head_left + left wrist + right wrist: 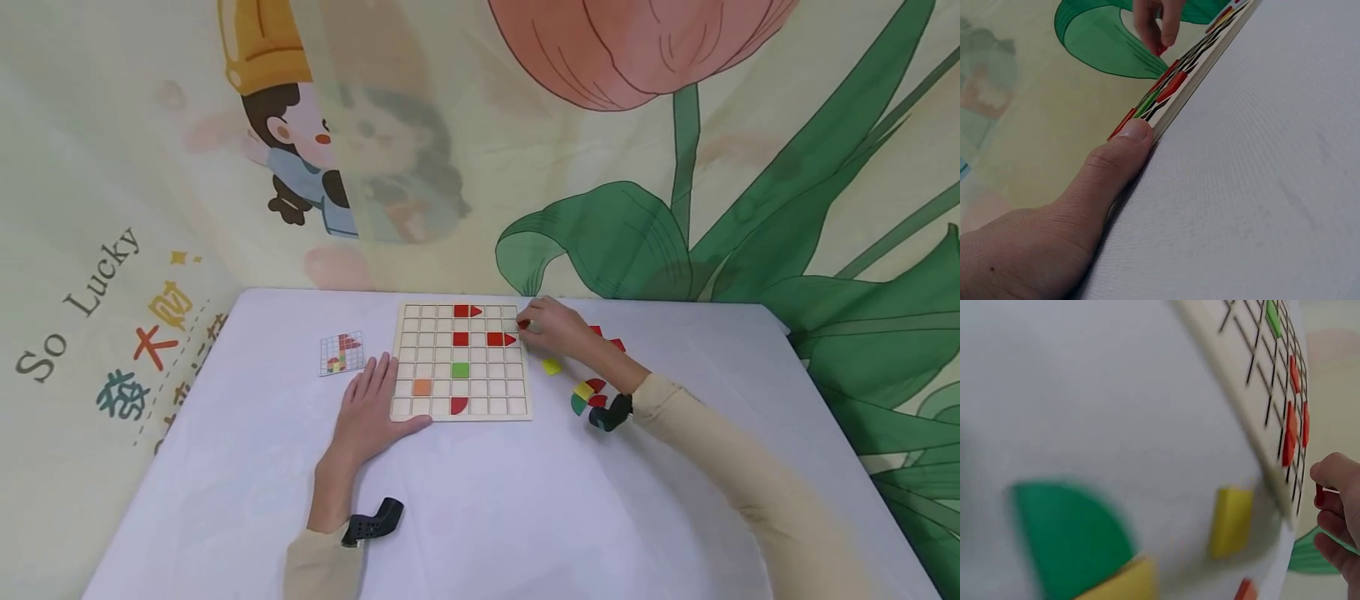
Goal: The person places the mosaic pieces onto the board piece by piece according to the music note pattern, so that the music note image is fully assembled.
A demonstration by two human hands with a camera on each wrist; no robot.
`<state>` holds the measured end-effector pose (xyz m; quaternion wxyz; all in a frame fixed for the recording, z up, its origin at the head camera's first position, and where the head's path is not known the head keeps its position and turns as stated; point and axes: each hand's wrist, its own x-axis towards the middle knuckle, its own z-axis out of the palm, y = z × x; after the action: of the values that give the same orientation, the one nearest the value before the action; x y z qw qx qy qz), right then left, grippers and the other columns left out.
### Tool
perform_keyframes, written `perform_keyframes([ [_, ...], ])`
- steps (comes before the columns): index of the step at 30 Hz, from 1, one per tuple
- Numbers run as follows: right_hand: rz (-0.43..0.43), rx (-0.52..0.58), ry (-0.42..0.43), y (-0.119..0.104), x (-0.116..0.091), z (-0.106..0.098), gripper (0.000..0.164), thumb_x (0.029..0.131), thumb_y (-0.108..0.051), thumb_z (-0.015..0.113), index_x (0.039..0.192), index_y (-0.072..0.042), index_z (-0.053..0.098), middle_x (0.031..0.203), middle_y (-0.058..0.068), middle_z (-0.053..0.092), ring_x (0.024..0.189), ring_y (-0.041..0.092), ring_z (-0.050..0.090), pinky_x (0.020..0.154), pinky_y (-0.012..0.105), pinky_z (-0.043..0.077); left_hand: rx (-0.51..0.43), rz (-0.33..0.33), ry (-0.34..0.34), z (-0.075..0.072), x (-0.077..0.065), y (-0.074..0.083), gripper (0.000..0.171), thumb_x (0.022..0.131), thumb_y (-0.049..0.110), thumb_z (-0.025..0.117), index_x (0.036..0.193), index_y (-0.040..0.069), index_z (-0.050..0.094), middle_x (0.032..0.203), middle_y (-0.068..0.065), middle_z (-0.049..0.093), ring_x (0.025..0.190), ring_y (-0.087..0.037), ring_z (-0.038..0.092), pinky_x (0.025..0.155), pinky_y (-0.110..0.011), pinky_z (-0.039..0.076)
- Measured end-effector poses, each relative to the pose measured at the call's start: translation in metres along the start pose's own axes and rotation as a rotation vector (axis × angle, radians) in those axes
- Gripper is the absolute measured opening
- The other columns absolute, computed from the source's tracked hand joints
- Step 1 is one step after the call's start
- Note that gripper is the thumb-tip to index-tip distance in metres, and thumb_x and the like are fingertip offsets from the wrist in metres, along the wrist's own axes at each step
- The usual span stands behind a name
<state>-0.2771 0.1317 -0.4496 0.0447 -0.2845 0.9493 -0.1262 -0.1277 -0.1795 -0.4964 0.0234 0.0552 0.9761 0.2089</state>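
A wooden grid board (491,372) lies on the table with red pieces, a green square (460,370), an orange square (422,387) and a red quarter circle (459,406) in its cells. My left hand (367,417) lies flat with fingers spread along the board's left side, the thumb at its front-left corner. Between thumb and fingers, my right hand (558,327) pinches a small red piece (1319,495) by the board's upper right edge. Much of that piece is hidden by the fingers.
A small pattern card (341,353) lies left of the board. Right of it are a yellow piece (551,367), a cluster with a green quarter circle (578,404), and red pieces (617,345) partly behind the right forearm. A printed cloth wall (465,258) stands behind the table.
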Motion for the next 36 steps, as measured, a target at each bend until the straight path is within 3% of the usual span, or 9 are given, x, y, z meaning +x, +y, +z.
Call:
perform_keyframes([
  [5, -0.015, 0.039, -0.092, -0.017, 0.03, 0.003, 0.025, 0.09, -0.019, 0.067, 0.112, -0.008, 0.072, 0.105, 0.008, 0.067, 0.095, 0.021, 0.056, 0.085, 0.03, 0.053, 0.001, 0.006, -0.005, -0.002, -0.001, -0.002, 0.11, 0.076, 0.067, 0.065, 0.155, 0.006, 0.018, 0.164, -0.014, 0.014, 0.152, -0.034, 0.009, 0.121, -0.054, 0.014],
  [11, -0.067, 0.031, -0.16, -0.023, 0.047, 0.009, 0.023, 0.092, -0.019, 0.064, 0.111, -0.008, 0.073, 0.105, 0.008, 0.067, 0.092, 0.02, 0.055, 0.082, 0.029, 0.052, 0.008, 0.0, -0.015, -0.001, -0.001, -0.001, 0.111, 0.077, 0.068, 0.065, 0.155, 0.006, 0.017, 0.164, -0.013, 0.013, 0.152, -0.034, 0.008, 0.122, -0.053, 0.013],
  [17, -0.108, 0.022, -0.186, -0.026, 0.052, 0.01, 0.023, 0.093, -0.02, 0.065, 0.111, -0.008, 0.074, 0.104, 0.008, 0.067, 0.091, 0.019, 0.057, 0.082, 0.029, 0.053, 0.005, 0.002, -0.007, -0.001, -0.001, -0.001, 0.111, 0.076, 0.067, 0.065, 0.155, 0.006, 0.018, 0.164, -0.014, 0.014, 0.152, -0.034, 0.009, 0.122, -0.053, 0.013],
  [26, -0.165, 0.0, -0.158, -0.026, 0.054, 0.008, 0.021, 0.094, -0.013, 0.063, 0.111, -0.006, 0.073, 0.105, 0.01, 0.07, 0.093, 0.021, 0.062, 0.084, 0.029, 0.054, 0.01, 0.004, -0.008, -0.002, 0.001, -0.001, 0.11, 0.077, 0.068, 0.064, 0.155, 0.007, 0.017, 0.164, -0.013, 0.013, 0.153, -0.033, 0.008, 0.122, -0.052, 0.013],
  [36, -0.114, -0.06, -0.173, -0.032, 0.048, 0.007, 0.02, 0.094, -0.013, 0.063, 0.11, -0.007, 0.074, 0.105, 0.009, 0.068, 0.093, 0.02, 0.058, 0.085, 0.028, 0.055, 0.007, -0.002, -0.016, 0.0, 0.001, -0.001, 0.11, 0.077, 0.067, 0.065, 0.155, 0.006, 0.017, 0.164, -0.014, 0.013, 0.152, -0.034, 0.008, 0.122, -0.053, 0.013],
])
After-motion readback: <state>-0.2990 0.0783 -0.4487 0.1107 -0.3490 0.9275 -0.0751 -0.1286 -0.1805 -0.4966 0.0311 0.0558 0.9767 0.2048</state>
